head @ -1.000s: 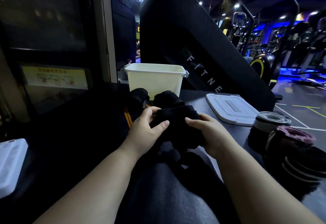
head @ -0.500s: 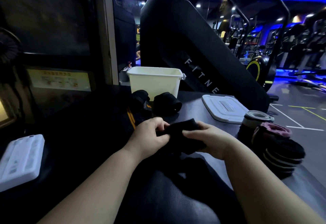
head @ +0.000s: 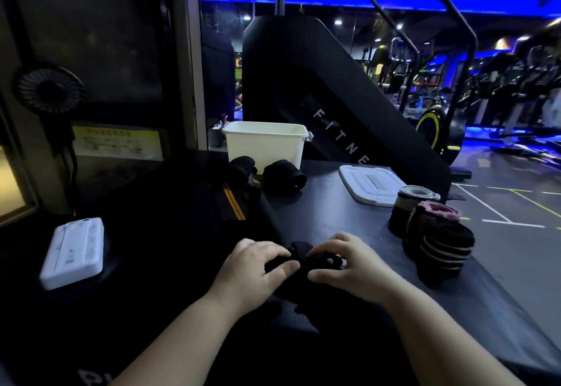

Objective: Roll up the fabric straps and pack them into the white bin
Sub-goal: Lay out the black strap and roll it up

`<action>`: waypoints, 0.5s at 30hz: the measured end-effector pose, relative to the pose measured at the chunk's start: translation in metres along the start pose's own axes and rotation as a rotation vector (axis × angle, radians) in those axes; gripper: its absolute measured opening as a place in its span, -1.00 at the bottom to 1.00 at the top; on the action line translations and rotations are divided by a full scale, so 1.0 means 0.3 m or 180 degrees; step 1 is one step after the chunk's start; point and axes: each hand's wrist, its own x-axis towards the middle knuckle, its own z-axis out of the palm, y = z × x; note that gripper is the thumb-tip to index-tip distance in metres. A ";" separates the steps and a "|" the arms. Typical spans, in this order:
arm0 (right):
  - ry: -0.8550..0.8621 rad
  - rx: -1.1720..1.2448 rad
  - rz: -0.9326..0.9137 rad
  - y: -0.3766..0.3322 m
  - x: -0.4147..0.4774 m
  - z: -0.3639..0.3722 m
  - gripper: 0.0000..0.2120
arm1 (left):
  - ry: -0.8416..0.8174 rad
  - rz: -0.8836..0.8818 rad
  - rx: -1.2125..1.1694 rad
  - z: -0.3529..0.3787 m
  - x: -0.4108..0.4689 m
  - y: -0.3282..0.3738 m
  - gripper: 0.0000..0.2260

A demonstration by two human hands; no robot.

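My left hand (head: 253, 267) and my right hand (head: 346, 264) both grip a black fabric strap (head: 303, 256) low on the dark table, fingers curled round its bunched end; its loose part lies beneath my wrists. The white bin (head: 264, 145) stands at the table's far edge, its inside hidden. Two rolled black straps (head: 283, 177) lie just in front of the bin. A flat black strap with orange stripes (head: 232, 203) stretches left of them. Three rolled straps in grey, pink and black stripes (head: 437, 234) stand at the right.
The bin's white lid (head: 372, 183) lies flat at the right rear of the table. A white flat device (head: 74, 252) rests at the left. A small black fan (head: 48, 91) hangs on the left wall. A large black gym machine (head: 318, 97) rises behind the bin.
Both hands have brought the black strap down and toward me, from near the bin to low on the table. The view has widened as my head pulled back.
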 end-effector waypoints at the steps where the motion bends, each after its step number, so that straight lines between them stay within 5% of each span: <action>1: 0.0032 0.0061 0.0019 -0.003 -0.011 0.003 -0.78 | 0.0038 0.0002 0.0065 0.000 -0.011 0.008 -0.60; 6: 0.0373 -0.0179 0.0189 -0.026 -0.023 0.041 -0.77 | 0.0214 -0.0029 0.0258 0.004 -0.045 0.034 -0.77; 15: 0.0117 -0.0391 0.0549 -0.064 -0.019 0.058 -0.33 | 0.0334 -0.0136 0.0437 -0.012 -0.066 0.030 -0.81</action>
